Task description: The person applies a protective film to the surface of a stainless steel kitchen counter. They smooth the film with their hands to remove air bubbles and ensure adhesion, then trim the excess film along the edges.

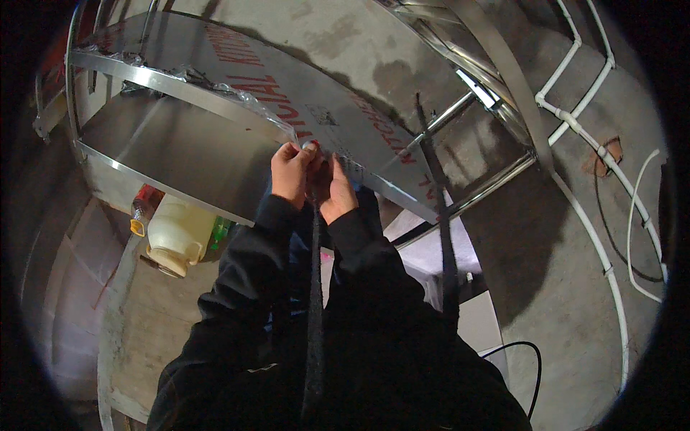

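Observation:
A stainless-steel shelf unit (188, 116) lies before me, its flat panel (345, 108) covered in clear film with red lettering. My left hand (289, 171) is at the panel's near edge, thumb and fingers pinched on a small white-and-red item (311, 144), too small to name. Crumpled protective film (253, 102) runs loose along the metal rim up to that hand. Close beside it, my right hand (339, 189) is half curled with the thumb up. The fingers of the right hand are partly hidden, and whether they hold anything is unclear.
Below the shelf on the left stand a cream plastic jug (178, 231), a bottle with a yellow cap (143, 207) and a green bottle (220, 229). Steel tube legs (490, 172) reach right. White pipes (598, 151) run along the concrete floor. A dark strap (317, 280) hangs before me.

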The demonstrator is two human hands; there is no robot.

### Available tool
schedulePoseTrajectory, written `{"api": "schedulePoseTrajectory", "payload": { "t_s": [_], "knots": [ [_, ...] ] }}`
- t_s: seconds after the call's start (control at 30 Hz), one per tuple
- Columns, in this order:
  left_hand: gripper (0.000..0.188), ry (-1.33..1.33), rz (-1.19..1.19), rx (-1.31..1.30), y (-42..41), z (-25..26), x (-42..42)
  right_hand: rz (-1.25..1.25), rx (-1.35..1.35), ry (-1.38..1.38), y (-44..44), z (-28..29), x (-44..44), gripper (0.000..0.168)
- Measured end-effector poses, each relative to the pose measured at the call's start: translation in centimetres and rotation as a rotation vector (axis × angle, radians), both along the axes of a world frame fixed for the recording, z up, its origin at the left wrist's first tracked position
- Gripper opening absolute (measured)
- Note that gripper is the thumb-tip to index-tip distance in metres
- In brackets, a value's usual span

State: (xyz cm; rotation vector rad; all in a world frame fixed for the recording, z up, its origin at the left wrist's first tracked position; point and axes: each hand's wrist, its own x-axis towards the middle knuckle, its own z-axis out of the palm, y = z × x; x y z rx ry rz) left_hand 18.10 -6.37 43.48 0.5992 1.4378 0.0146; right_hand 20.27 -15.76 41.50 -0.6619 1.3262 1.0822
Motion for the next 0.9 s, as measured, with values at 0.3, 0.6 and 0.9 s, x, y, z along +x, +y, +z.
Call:
{"api": "schedulePoseTrajectory", "payload": {
  "t_s": [0.3,0.6,0.9],
  "knots": [
    [0.011,0.045,-0.009,-0.043,0.7,0.7,1.3,-0.086,-0.151,-0.114,2.0,0.4,0.9,0.018],
    [0.009,-0.016,-0.019,-0.091,1.1,0.2,1.7,-0.156,-0.016,-0.135,0.2,1.5,0.4,0.024],
    [0.010,0.021,-0.068,-0.118,1.4,-0.3,2.1,-0.139,-0.097,-0.055,-1.8,-0.4,0.8,0.016]
  ]
}}
